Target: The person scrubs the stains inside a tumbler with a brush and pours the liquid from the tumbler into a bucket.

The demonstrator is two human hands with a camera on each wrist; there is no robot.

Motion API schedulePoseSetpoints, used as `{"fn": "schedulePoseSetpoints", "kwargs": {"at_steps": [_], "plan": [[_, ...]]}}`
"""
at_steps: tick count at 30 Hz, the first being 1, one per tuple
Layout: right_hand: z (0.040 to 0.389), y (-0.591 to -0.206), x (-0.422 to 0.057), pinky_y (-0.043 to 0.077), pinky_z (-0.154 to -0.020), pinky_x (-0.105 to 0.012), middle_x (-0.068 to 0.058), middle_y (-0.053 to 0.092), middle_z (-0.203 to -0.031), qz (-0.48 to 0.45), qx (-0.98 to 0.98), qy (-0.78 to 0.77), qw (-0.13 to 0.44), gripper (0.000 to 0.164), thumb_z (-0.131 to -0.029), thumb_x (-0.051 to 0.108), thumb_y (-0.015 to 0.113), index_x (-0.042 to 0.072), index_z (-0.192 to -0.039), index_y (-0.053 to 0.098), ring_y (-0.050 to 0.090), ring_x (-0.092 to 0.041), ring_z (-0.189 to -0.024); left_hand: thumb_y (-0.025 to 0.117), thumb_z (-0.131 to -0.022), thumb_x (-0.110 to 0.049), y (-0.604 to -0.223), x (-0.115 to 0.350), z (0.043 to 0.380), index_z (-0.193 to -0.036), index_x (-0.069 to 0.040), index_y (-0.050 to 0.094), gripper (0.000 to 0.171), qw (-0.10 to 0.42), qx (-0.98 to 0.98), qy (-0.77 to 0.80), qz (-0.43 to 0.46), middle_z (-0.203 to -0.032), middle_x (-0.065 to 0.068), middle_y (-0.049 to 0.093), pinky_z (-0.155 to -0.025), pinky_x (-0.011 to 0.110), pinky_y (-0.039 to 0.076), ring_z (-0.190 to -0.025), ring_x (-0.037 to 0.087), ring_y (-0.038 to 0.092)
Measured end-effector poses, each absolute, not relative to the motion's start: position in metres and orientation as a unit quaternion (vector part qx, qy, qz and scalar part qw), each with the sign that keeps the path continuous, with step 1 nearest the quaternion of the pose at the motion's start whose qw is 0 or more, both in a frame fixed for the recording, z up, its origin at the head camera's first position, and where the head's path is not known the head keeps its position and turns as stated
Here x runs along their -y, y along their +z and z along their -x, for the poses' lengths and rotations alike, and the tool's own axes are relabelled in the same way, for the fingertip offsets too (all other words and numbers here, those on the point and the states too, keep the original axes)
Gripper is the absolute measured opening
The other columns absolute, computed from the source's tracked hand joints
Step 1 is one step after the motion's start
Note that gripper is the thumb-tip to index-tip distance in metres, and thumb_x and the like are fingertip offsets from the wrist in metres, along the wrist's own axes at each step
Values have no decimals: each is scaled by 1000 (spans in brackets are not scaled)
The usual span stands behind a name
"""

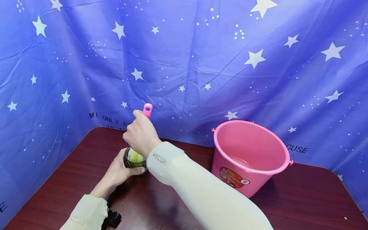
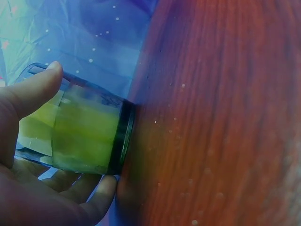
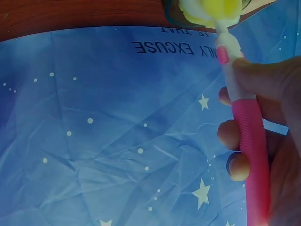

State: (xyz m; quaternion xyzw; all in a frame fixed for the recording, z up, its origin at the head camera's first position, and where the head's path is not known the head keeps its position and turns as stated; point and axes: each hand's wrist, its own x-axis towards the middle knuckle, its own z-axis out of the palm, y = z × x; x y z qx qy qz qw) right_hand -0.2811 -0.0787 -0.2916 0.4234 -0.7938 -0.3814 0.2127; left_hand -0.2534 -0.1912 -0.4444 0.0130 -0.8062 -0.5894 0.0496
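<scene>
In the head view my left hand (image 1: 117,171) grips a dark-tinted drinking glass (image 1: 129,164) on the table's left part. The left wrist view shows thumb and fingers curled round the glass (image 2: 87,129), whose base meets the tabletop. Just above it my right hand (image 1: 141,133) holds a sponge cup brush (image 3: 251,136) by its pink and white handle; the pink handle end (image 1: 147,109) sticks up past the fist. The yellow and white sponge head (image 3: 218,10) is inside the glass, and its yellow shows through the tinted wall.
A pink bucket (image 1: 220,170) with an orange label stands at the back right. The dark red wooden table (image 1: 306,219) has a blue star-patterned curtain (image 1: 191,50) behind it and at both sides. My right forearm crosses in front of the bucket.
</scene>
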Motion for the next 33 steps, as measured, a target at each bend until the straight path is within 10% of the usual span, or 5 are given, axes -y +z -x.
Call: {"fn": "schedulePoseSetpoints", "kwargs": {"at_steps": [22, 33], "plan": [[285, -281, 68, 28, -92, -36, 13, 66, -106, -386, 839, -365, 120, 20, -92, 35, 52, 36, -108, 64, 57, -8, -86, 85, -69, -13, -451, 191, 256, -136, -5, 37, 83, 55, 810, -584, -9, -127, 14, 50, -101, 41, 33, -113, 27, 47], [281, -281, 69, 28, -90, -35, 13, 69, -98, -438, 805, -360, 176, 18, -92, 30, 52, 36, -100, 67, 58, -8, -78, 86, -67, -10, -451, 191, 256, -132, -8, 39, 80, 51, 804, -592, -13, -120, 12, 53, -96, 38, 36, -108, 26, 49]]}}
